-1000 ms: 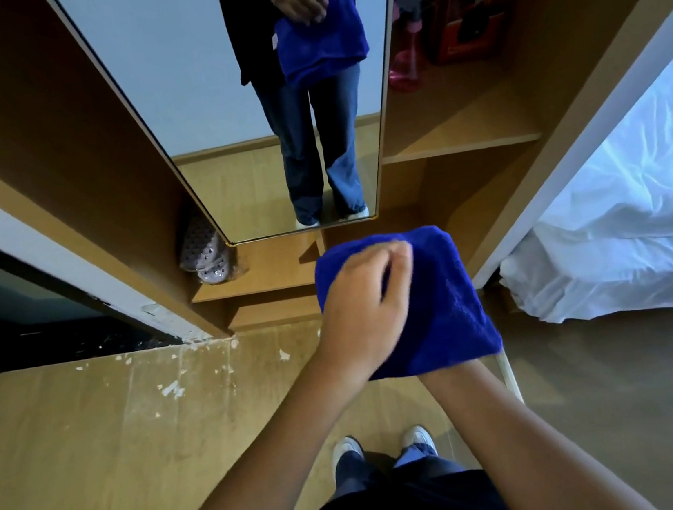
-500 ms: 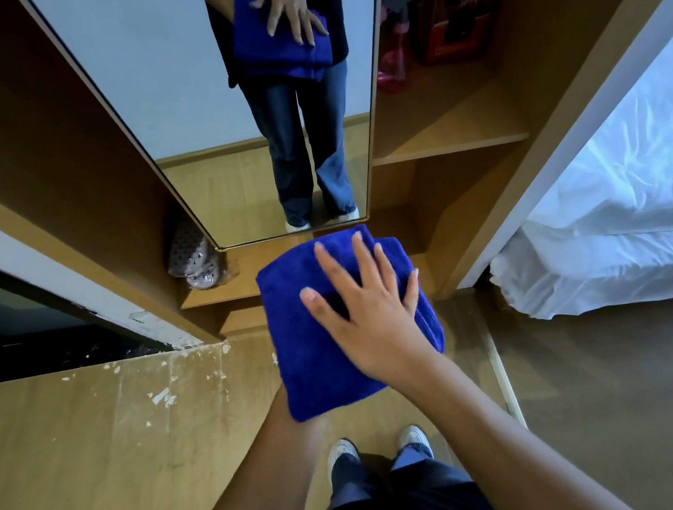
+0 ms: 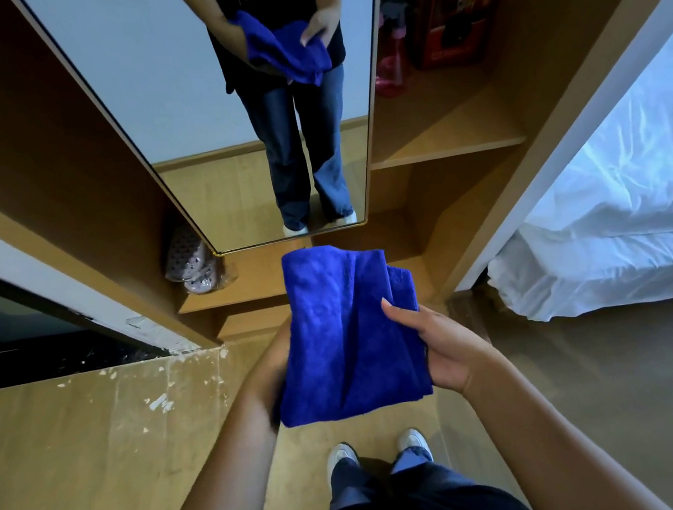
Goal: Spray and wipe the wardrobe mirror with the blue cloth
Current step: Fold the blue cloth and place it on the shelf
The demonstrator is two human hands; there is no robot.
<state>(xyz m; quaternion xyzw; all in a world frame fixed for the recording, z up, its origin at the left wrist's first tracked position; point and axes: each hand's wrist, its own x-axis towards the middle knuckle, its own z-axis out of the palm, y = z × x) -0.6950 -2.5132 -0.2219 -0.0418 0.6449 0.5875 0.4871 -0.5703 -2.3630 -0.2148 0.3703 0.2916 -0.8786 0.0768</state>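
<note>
The blue cloth (image 3: 346, 339) hangs loosely folded at waist height in front of the wardrobe mirror (image 3: 199, 101). My right hand (image 3: 440, 343) grips its right edge, thumb on top and fingers underneath. My left hand (image 3: 274, 361) lies under the cloth's left side. Only the hand's edge and the wrist show, and the fingers are hidden. The mirror reflects me holding the cloth in both hands. A pink spray bottle (image 3: 391, 63) stands on the wardrobe shelf to the right of the mirror, out of my hands.
A red box (image 3: 452, 12) sits on the shelf (image 3: 449, 146) behind the bottle. Bagged slippers (image 3: 195, 265) lie on the low ledge left of the mirror's foot. A bed with white sheets (image 3: 629, 216) fills the right side. The wooden floor (image 3: 96, 457) has white flecks.
My right hand lay flat on top of the cloth; it has slid to the right edge and taken hold. The cloth has slackened and sags between both hands.
</note>
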